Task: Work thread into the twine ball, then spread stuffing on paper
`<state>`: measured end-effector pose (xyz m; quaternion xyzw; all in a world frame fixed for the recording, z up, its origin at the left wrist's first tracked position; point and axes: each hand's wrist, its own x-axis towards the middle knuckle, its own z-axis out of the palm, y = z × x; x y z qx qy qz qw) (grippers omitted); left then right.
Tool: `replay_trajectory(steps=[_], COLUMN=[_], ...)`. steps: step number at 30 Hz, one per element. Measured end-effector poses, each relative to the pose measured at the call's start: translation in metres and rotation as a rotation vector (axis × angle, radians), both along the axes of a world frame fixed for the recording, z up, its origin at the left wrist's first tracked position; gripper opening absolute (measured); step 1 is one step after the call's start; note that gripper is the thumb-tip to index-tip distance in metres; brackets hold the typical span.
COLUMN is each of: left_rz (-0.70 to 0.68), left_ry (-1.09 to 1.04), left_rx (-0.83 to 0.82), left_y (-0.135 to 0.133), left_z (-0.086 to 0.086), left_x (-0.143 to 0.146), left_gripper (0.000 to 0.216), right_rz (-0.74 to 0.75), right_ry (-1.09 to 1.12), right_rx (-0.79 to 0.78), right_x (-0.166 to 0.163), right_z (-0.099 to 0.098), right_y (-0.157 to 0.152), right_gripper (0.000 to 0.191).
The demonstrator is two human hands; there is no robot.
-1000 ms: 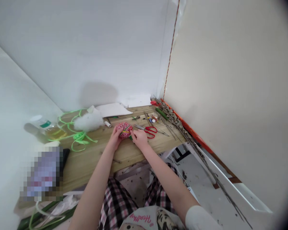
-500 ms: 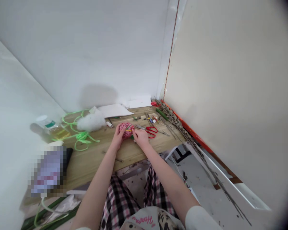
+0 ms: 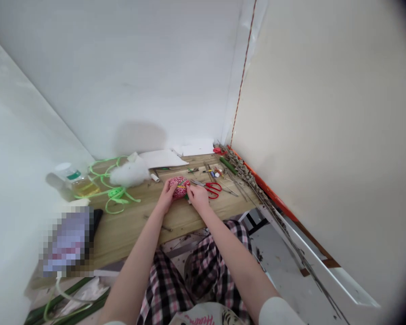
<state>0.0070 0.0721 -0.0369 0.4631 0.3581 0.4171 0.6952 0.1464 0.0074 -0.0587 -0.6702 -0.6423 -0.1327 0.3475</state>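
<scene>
Red-handled scissors (image 3: pixel 208 185): our landmark, lying on the wooden tabletop (image 3: pixel 128 230), loops to the right, blades pointing left.
Red-and-white yarn piece (image 3: pixel 179 191): rounded, a yellow and green strip across its face; we have it between both hands, left of the scissors near the blade tips. We cannot tell whether its underside touches the tabletop.
Left hand (image 3: pixel 167 194): we see it curled around the yarn piece's left side, thumb over the front, gripping it, well left of the scissors.
Right hand (image 3: pixel 198 195): fingertips drawn together, pinching the yarn piece's right edge, just left of the scissors' loops; any finer strand there is too small for us to tell.
Small white cylinder (image 3: pixel 154 178): lying left of the scissors and farther from us.
White fluffy stuffing (image 3: pixel 130 174): heaped farther left of the scissors and behind their line.
Bright green cord (image 3: pixel 117 194): loosely looped, well left of the scissors.
Bottle (image 3: pixel 84 186): white-capped, amber liquid inside, at the far left of the scissors.
White sheet (image 3: pixel 162 158): flat behind the scissors, to their left.
Green rod (image 3: pixel 228 165): behind the scissors, to their right.
Dried stems (image 3: pixel 243 170): a long bundle right of the scissors, running toward us past the tabletop's edge.
Pixelated item (image 3: pixel 67 239): far left of the scissors and nearer us, too blurred to name.
</scene>
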Motion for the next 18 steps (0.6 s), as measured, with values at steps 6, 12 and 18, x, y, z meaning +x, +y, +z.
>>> replay_trajectory(steps=[6,12,18], left_rz=[-0.005,-0.013,-0.011], left_ry=[-0.003,0.029,0.102], left_rx=[0.003,0.049,0.160], left_y=[0.0002,-0.0013,-0.0049], left_z=[-0.0014,-0.0030,-0.0008], left_x=[0.0001,-0.0007,-0.0033], left_gripper=[0.052,0.055,0.063], right_rz=[0.012,0.024,0.025], right_ry=[0.005,0.018,0.078], right_rx=[0.019,0.053,0.082], right_x=[-0.0006,-0.0002,0.0012], right_z=[0.0004,0.0007,-0.0032], right_y=[0.0000,-0.0019,-0.0039], right_gripper=[0.041,0.042,0.048])
